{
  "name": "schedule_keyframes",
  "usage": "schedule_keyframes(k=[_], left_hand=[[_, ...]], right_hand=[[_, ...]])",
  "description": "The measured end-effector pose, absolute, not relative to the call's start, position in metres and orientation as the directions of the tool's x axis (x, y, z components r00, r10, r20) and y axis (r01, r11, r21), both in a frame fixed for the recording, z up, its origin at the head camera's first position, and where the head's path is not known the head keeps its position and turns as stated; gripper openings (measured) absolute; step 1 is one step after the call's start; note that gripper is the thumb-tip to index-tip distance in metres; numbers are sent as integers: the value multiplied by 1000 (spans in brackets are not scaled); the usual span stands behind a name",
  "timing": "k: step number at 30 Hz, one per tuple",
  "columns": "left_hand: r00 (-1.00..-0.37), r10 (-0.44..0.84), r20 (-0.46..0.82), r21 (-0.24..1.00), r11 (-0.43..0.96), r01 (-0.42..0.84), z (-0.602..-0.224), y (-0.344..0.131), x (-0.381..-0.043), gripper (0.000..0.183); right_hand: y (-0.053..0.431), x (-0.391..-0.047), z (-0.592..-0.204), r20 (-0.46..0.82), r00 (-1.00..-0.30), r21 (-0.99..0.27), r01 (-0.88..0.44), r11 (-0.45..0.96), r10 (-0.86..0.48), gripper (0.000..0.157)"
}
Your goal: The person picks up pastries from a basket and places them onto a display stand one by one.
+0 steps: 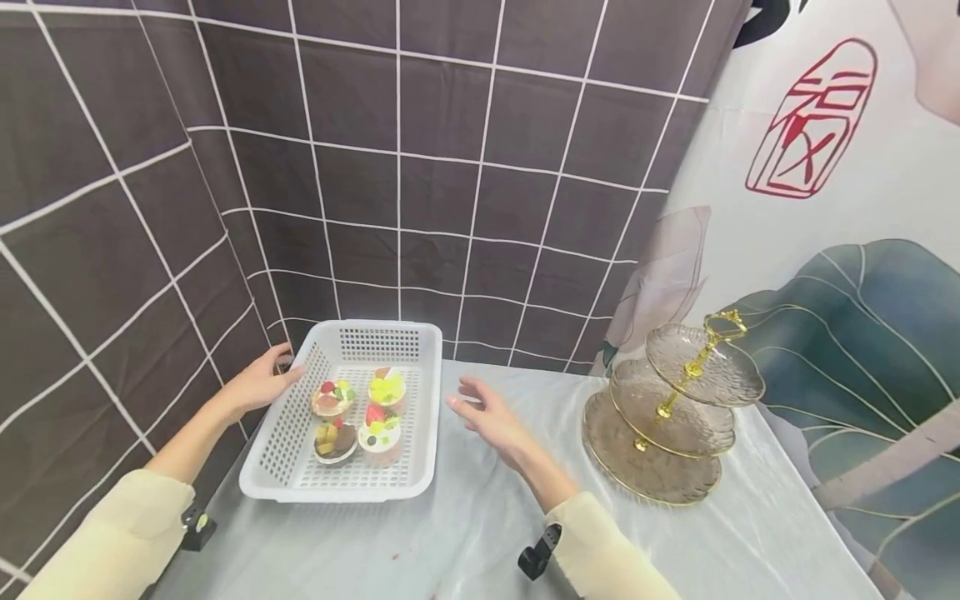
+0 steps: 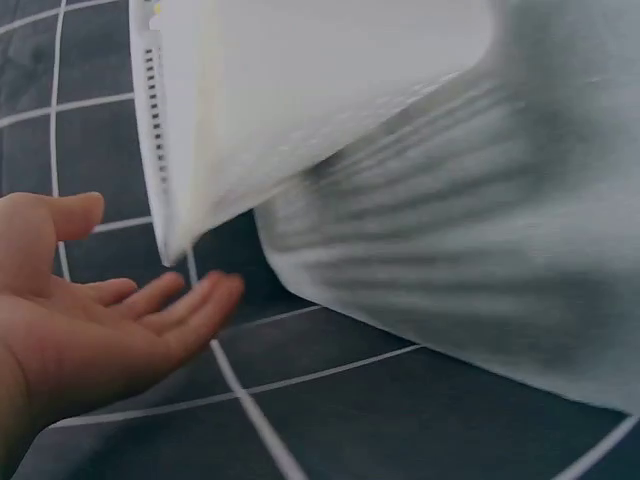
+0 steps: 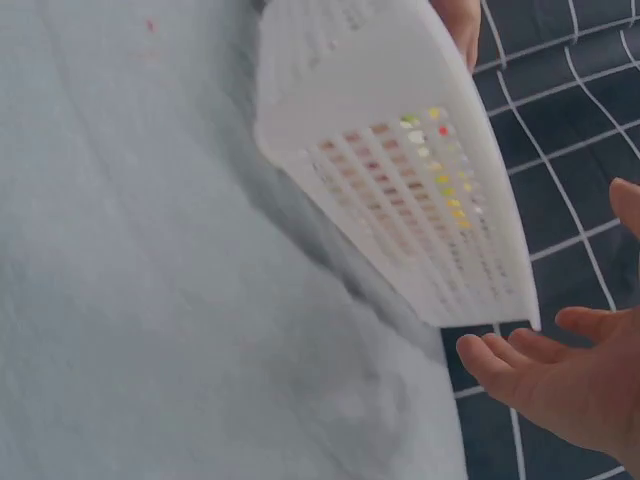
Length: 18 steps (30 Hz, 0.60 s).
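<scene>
One sign observed: a red seal-style stamp [image 1: 813,119] with character-like strokes inside a slanted outline, printed on the white backdrop sheet [image 1: 738,133] at upper right in the head view; its wording is not legible. Black brush-like strokes [image 1: 767,23] on the same sheet, cut by the frame's top edge, are likewise unreadable.

Soft light is brightening the head view; in dimmer wrist views, blurry shadows [image 3: 308,250] are lying beside the basket [image 3: 335,95].
</scene>
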<state>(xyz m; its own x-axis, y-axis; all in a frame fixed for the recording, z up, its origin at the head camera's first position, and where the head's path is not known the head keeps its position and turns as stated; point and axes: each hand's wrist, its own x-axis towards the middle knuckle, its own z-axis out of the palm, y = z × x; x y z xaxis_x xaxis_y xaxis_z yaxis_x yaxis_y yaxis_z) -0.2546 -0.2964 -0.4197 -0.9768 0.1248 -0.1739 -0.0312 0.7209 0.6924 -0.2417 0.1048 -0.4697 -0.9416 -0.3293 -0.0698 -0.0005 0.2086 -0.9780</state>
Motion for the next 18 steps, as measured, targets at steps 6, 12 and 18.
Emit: schedule_keyframes(k=[6, 12, 18], left_hand=[[-940, 144, -309, 832, 520, -194, -432, -306, -246, 81], [-928, 149, -343, 867, 431, -251, -443, -309, -241, 72], [-923, 123, -364, 873, 390, -292, -444, -312, -238, 63]], right_hand=[[89, -238, -482, -106, -942, -990, 71, 120, -319, 76], [80, -235, -488, -136, -939, -991, 126, 52, -317, 69], [74, -230, -488, -135, -927, -991, 125, 50, -349, 61]])
